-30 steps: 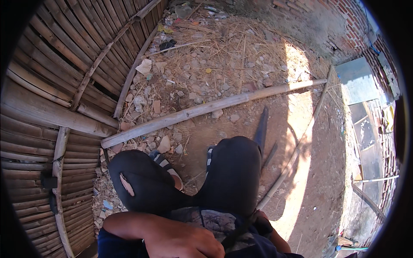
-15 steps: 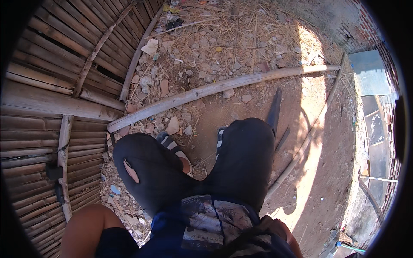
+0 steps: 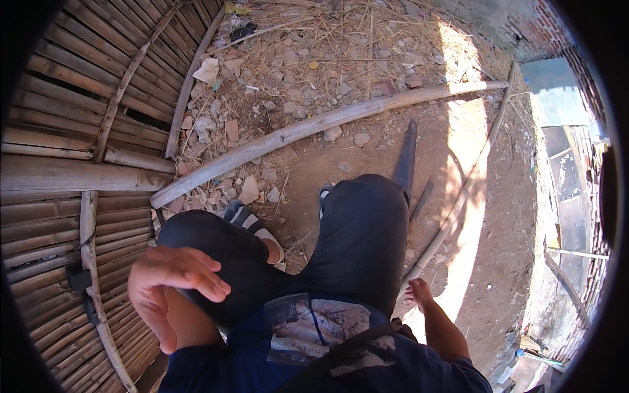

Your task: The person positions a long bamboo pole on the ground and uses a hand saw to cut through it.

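"Two bare hands are in view; how do their fingers stand?"

"At lower left, the left hand (image 3: 162,272) is raised, its fingers loosely bent and parted from the thumb, with nothing between them. At lower right of centre, the right hand (image 3: 418,293) shows partly curled fingers; whether they grasp anything cannot be told."

"Which thing lies nearest, and how does its axis run?"

"The thin pole (image 3: 445,231). Its lower part appears just beyond the right fingertips, though contact cannot be confirmed; thence its long axis slants toward the upper right of the frame. The right hand is the nearer; the left is well apart, on the far side of the dark trousers (image 3: 360,242)."

"On what surface, and within what room?"

"Brown soil (image 3: 508,216), crossed by a sunlit strip. A thick bamboo pole (image 3: 327,123) spans from left of centre to the upper right, where the two poles meet in the frame; rubble and straw (image 3: 308,69) lie beyond it. A dark tapered strip (image 3: 405,157) lies beside the right knee. A bamboo-slat wall (image 3: 52,175) bounds the left, a brick wall (image 3: 552,26) the upper right."
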Demonstrator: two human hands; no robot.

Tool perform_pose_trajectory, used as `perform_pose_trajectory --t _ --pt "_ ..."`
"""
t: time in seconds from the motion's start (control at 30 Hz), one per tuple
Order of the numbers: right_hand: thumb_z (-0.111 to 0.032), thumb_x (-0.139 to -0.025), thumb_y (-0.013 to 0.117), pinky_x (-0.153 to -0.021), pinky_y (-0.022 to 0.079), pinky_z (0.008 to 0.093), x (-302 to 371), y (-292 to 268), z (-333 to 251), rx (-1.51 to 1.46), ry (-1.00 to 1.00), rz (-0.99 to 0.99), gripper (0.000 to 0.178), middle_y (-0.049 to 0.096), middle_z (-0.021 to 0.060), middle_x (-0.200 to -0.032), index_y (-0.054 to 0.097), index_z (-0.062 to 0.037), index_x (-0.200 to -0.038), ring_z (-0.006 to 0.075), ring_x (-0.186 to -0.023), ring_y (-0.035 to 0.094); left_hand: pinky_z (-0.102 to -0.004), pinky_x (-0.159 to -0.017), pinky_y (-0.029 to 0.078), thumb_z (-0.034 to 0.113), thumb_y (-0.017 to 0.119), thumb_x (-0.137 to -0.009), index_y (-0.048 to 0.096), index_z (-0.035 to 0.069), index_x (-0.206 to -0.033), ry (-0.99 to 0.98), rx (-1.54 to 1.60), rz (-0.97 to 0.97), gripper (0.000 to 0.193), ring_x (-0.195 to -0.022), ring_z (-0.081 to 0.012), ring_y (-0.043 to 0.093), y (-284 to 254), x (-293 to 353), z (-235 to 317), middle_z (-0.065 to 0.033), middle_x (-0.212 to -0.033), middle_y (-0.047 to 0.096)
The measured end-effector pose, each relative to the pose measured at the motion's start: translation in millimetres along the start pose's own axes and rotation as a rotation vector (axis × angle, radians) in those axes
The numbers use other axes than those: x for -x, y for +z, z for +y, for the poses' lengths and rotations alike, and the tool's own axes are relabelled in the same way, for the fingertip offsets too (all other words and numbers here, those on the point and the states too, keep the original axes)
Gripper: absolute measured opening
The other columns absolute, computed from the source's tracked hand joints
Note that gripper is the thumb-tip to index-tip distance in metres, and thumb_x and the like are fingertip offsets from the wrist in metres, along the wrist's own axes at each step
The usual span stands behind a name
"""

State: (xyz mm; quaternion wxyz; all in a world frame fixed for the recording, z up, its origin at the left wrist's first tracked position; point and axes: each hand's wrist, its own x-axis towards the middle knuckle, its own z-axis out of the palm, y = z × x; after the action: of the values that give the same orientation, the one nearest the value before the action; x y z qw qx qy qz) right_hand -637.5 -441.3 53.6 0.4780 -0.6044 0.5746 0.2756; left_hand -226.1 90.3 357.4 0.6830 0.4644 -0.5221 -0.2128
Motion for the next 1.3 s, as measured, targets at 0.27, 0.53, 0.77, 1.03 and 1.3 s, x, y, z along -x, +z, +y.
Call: perform_pose_trajectory --t 0.27,0.53,0.77,1.03,1.3 --pt "-0.027 -0.096 0.067 -0.089 0.055 0.0465 -137 61 -121 0.598 -0.449 0.117 0.029 0.067 0.0140 -0.124 0.062 -0.0069 -0.117 0.0354 -0.113 0.067 -0.0402 -0.099 0.050 0.048 0.072 -0.097 0.053 0.008 -0.148 -0.931 -0.191 0.946 0.067 -0.121 -0.0240 0.064 -61 -55 -148 -0.0110 -0.135 0.065" --pt "-0.024 -0.097 0.063 -0.093 0.053 0.0473 -167 94 -130 0.876 -0.396 0.282 0.027 0.063 0.0110 -0.129 0.061 -0.0074 -0.119 0.0332 -0.116 0.063 -0.0379 -0.102 0.047 0.048 0.072 -0.097 0.055 0.006 -0.148 -1.224 -0.697 0.442 0.068 -0.125 -0.0205 0.060 -138 -103 -180 -0.0088 -0.135 0.065" --pt "-0.021 -0.098 0.060 -0.097 0.051 0.0479 -175 93 -124 0.946 -0.406 0.347 0.026 0.059 0.0083 -0.134 0.059 -0.0079 -0.121 0.0312 -0.120 0.059 -0.0357 -0.100 0.050 0.041 0.070 -0.101 0.060 0.006 -0.144 -1.136 -0.593 0.638 0.056 -0.114 -0.0184 0.067 -126 -67 -131 -0.0063 -0.129 0.070" --pt "-0.018 -0.099 0.056 -0.101 0.049 0.0487 -174 86 -112 1.063 -0.478 0.417 0.026 0.054 0.0053 -0.140 0.058 -0.0084 -0.123 0.0290 -0.124 0.055 -0.0298 -0.088 0.049 0.036 0.068 -0.103 0.062 0.009 -0.140 -1.036 -0.538 1.167 0.046 -0.105 -0.0122 0.068 -109 58 -90 -0.0027 -0.127 0.071" --pt "-0.023 -0.095 0.054 -0.100 0.040 0.0526 -112 16 -78 0.813 -0.973 0.405 0.035 0.061 0.0168 -0.119 0.055 -0.0016 -0.122 0.0362 -0.119 0.053 -0.0369 -0.092 0.055 0.034 0.075 -0.096 0.065 0.003 -0.134 -1.185 -0.944 0.899 0.049 -0.106 -0.0253 0.073 -124 187 -215 -0.0138 -0.121 0.074"
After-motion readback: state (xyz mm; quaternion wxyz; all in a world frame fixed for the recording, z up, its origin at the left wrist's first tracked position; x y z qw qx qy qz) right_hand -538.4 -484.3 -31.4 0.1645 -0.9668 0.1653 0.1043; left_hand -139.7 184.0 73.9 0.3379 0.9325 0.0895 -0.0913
